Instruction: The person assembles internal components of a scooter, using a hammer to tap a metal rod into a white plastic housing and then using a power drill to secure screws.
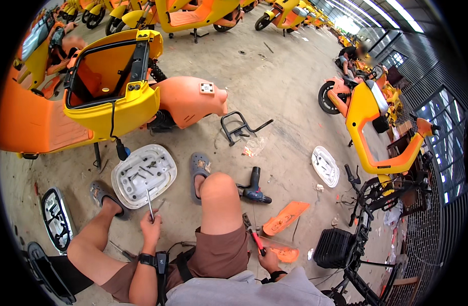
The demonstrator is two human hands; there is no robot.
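Right hand (268, 259): I close it on the red-handled pliers (254, 236), beside my knee.
Left hand (151, 228): pinches a screwdriver (149, 203) over the white cover (144, 174).
Progress: cover lies off the scooter (111, 97); refitting seems left.

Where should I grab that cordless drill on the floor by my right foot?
Take the cordless drill by its upright black handle, coming down from above. It lies on its blue base with the handle pointing up and away from your knee, clear of the red-handled pliers in your right hand.
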